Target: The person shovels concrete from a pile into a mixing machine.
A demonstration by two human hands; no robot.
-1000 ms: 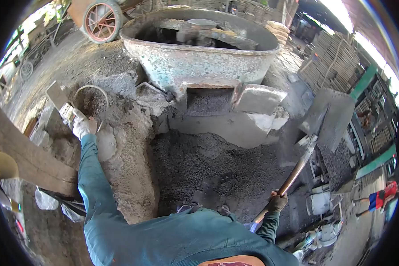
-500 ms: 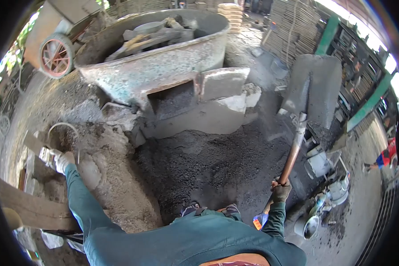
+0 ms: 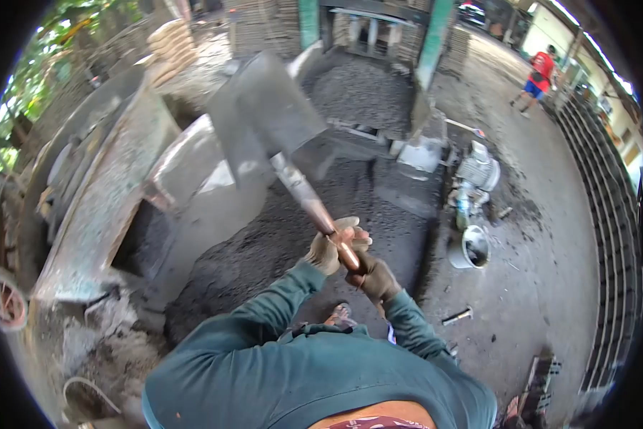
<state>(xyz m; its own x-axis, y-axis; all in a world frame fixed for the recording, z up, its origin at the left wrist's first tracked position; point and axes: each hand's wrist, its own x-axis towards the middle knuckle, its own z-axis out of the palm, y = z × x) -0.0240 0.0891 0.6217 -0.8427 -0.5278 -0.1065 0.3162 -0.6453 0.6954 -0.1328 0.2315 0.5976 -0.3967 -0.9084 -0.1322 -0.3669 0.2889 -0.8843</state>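
A shovel [image 3: 303, 193] is raised in front of me, its broad grey blade tilted up and to the left. My left hand [image 3: 326, 252], in a fingertip-baring work glove, is wrapped round the wooden shaft from beneath. Just below it, my gloved right hand [image 3: 376, 277] grips the same shaft. The lower end of the handle is hidden behind my right hand and sleeve. Under the shovel lies a heap of dark, damp-looking granular material [image 3: 235, 261] on the floor.
A large weathered metal tub [image 3: 100, 207] with debris inside stands at left. Ahead, a framed bay [image 3: 364, 89] holds more dark material. A motor [image 3: 477, 171] and a bucket [image 3: 470, 247] sit at right. A person in red [image 3: 541, 73] walks farther off.
My left hand has come from a wooden post at far left onto the shovel shaft. The view has turned right, and the shovel now sits centrally before me, held by both hands.
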